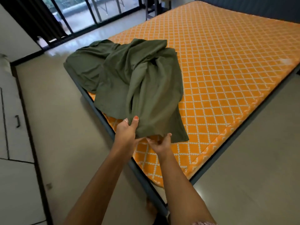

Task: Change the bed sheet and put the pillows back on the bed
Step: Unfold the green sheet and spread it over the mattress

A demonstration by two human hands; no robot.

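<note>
- Spreading step in hand, by my reading: green sheet point(134, 82) lies bunched on the near-left part of the mattress point(227, 75), most of the orange quilted top bare.
- Left hand point(125, 133) grips the near hem of the sheet, thumb on top, fingers curled under the cloth.
- Right hand point(159, 143) sits just right of the left, under the same hem; fingers curl up into the fold and appear to pinch it.
- Far-left end of the sheet hangs over the mattress's left edge, toward the floor point(53, 111).
- No pillows in view; that part of the task is not yet begun.
- Next move likely calls for finding a corner or seam in the bundle, then separating the hands along the hem so the cloth opens across the mattress.
- Edges: near corner of the mattress is rounded, sitting on a dark frame point(146, 181); both near edges are exposed.
- Room: open floor left and right of the mattress; cabinet point(14, 120) stands well left; glass doors point(90, 12) beyond the far-left corner.
</note>
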